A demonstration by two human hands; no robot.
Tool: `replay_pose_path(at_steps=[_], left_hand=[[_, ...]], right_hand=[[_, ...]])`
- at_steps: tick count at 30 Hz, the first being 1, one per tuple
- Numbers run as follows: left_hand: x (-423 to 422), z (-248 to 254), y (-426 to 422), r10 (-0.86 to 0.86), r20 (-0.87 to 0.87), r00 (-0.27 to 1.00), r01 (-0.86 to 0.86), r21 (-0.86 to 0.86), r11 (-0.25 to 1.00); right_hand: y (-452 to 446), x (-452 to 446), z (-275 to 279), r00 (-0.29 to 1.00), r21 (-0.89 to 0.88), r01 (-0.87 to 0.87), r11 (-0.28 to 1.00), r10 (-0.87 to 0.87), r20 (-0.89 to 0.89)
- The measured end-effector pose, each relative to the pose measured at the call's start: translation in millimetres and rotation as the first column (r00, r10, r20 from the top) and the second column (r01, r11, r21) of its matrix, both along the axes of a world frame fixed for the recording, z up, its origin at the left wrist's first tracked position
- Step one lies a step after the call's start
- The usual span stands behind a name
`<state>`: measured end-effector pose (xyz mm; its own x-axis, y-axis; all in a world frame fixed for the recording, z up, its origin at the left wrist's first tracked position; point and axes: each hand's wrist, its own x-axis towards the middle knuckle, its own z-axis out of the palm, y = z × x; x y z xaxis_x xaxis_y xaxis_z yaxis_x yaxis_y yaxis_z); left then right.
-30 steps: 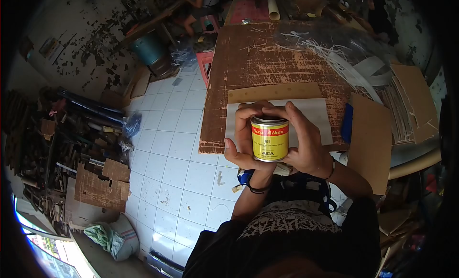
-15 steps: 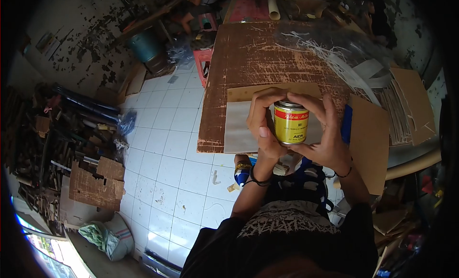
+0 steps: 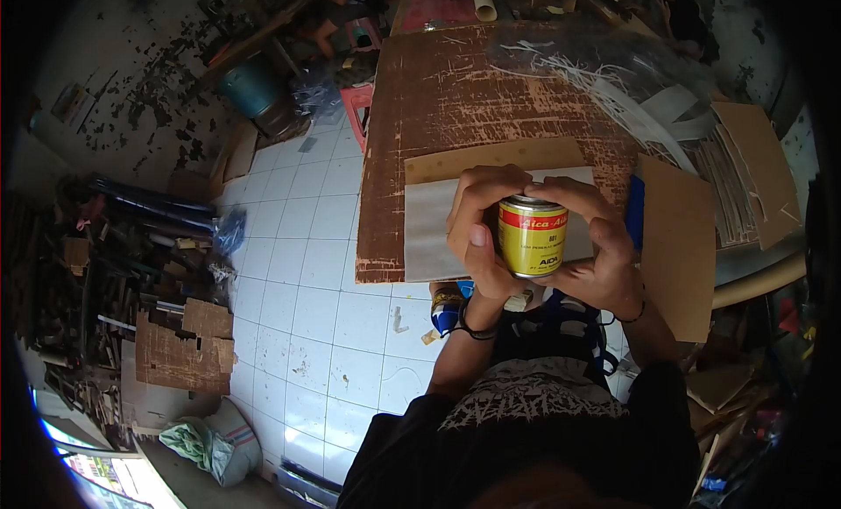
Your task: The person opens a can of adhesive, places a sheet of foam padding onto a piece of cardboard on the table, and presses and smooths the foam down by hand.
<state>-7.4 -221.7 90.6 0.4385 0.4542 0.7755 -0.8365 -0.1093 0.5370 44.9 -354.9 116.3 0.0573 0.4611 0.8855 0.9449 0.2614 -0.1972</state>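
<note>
Can: yellow tin point(image 3: 533, 237) with a red band, upright between two palms, held up at the table's near edge as seen from above; its gap from the tabletop cannot be told
Left hand: clamped on the can point(image 3: 484, 268), fingers curled over toward the rim, thumb along its side
Right hand: clamped on the can point(image 3: 613, 277), fingers arched across the top, thumb at the base
Lid: mostly hidden by fingers
Table: worn brown top point(image 3: 455, 80), near left corner bare
Pale sheet: by the near edge point(image 3: 429, 233), partly behind the hands
Cardboard strip: along the sheet's far side point(image 3: 473, 159)
White strips: loose tangle toward the table's right edge point(image 3: 631, 115)
Cardboard panel: near right corner point(image 3: 679, 255), a blue piece point(image 3: 634, 213) just beside it
</note>
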Motion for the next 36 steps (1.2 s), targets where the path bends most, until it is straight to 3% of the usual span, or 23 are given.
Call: replay_pose_path(at_steps=[2, 4, 5, 7, 10, 13, 15, 16, 17, 18, 19, 20, 22, 23, 25, 28, 29, 31, 32, 35, 36], left_hand=[[1.8, -2.9, -2.9, 0.003, -0.024, 1.0, -0.002, 0.023, 1.0], [6.5, -4.6, -2.5, -0.03, -0.068, 0.997, 0.035, 0.077, 0.996], [16.7, -7.4, -11.0, 0.029, 0.0, 1.0, -0.029, 0.045, 0.999], [17.5, -11.0, -17.5, 0.005, -0.065, 0.998, 0.009, 0.213, 0.977], [20.5, -17.5, -38.1, -0.199, -0.184, 0.963, 0.255, 0.365, 0.895], [18.8, -26.7, -66.4, -0.336, -0.35, 0.874, 0.444, 0.3, 0.844], [22.2, -33.3, -64.5, -0.334, -0.462, 0.822, 0.517, 0.358, 0.778], [23.8, -39.8, -63.9, -0.341, -0.496, 0.798, 0.55, 0.368, 0.75], [26.1, -46.9, -62.0, -0.345, -0.53, 0.775, 0.581, 0.379, 0.721], [30.3, -54.5, -58.4, -0.243, -0.507, 0.827, 0.508, 0.491, 0.707], [29.3, -61.5, -50.6, -0.231, -0.57, 0.789, 0.528, 0.435, 0.729], [32.2, -68.3, -51.9, -0.253, -0.632, 0.732, 0.577, 0.378, 0.724], [33.3, -77.9, -45.0, -0.206, -0.598, 0.775, 0.532, 0.441, 0.723], [32.5, -82.0, -41.6, -0.197, -0.618, 0.761, 0.542, 0.439, 0.717], [33.3, -87.3, -34.0, -0.161, -0.648, 0.745, 0.539, 0.442, 0.717], [33.1, -92.7, -25.7, -0.091, -0.735, 0.672, 0.553, 0.417, 0.722], [33.3, -90.8, -25.3, -0.068, -0.73, 0.68, 0.542, 0.438, 0.717], [35.1, -85.0, -26.0, -0.004, -0.715, 0.699, 0.497, 0.482, 0.721], [36.3, -87.7, -25.7, -0.021, -0.731, 0.682, 0.507, 0.452, 0.734], [37.7, -87.0, -25.3, 0.024, -0.767, 0.641, 0.506, 0.446, 0.738], [38.1, -88.9, -25.6, 0.022, -0.762, 0.647, 0.492, 0.439, 0.751]], right_hand=[[-1.6, 1.0, -8.7, 0.999, 0.034, -0.002, 0.999, 0.003, -0.054], [-17.8, -3.2, -12.1, 0.987, -0.049, 0.087, 0.995, -0.092, -0.129], [-25.9, -5.1, -13.4, 0.977, -0.095, 0.128, 0.987, -0.142, -0.162], [-46.2, -3.7, -35.0, 0.944, -0.069, 0.178, 0.982, -0.19, -0.268], [-89.5, -15.7, -42.5, 0.829, -0.055, 0.301, 0.952, -0.29, -0.478], [-157.7, -39.0, -47.2, 0.681, -0.029, 0.513, 0.858, -0.427, -0.595], [-210.9, -60.7, -53.5, 0.579, 0.077, 0.691, 0.719, -0.486, -0.654], [-237.3, -77.1, -55.0, 0.484, 0.066, 0.804, 0.591, -0.585, -0.65], [-264.7, -95.7, -59.5, 0.374, 0.057, 0.893, 0.446, -0.666, -0.645], [-299.9, -114.9, -69.2, 0.227, 0.006, 0.961, 0.275, -0.779, -0.584], [-338.3, -134.9, -79.3, 0.059, -0.033, 0.996, 0.088, -0.857, -0.513], [-383.6, -170.9, -94.2, -0.136, -0.045, 0.99, -0.13, -0.859, -0.493], [-437.3, -208.6, -112.5, -0.454, -0.123, 0.887, -0.445, -0.79, -0.411], [-458.5, -222.5, -124.4, -0.455, -0.111, 0.887, -0.449, -0.805, -0.38], [-479.8, -235.7, -136.4, -0.616, -0.157, 0.786, -0.598, -0.736, -0.282], [-525.8, -239.5, -163.4, -0.731, -0.192, 0.68, -0.708, -0.673, -0.111], [-538.7, -237.9, -172.3, -0.712, -0.244, 0.701, -0.67, -0.678, -0.181], [-570.5, -228.6, -186.3, -0.647, -0.177, 0.761, -0.624, -0.749, -0.143], [-579.4, -222.9, -189.7, -0.679, -0.196, 0.73, -0.655, -0.727, -0.101], [-599.4, -208.3, -211.2, -0.851, -0.119, 0.493, -0.862, -0.506, 0.139], [-612.0, -214.5, -226.8, -0.854, -0.114, 0.466, -0.877, -0.48, 0.201]])
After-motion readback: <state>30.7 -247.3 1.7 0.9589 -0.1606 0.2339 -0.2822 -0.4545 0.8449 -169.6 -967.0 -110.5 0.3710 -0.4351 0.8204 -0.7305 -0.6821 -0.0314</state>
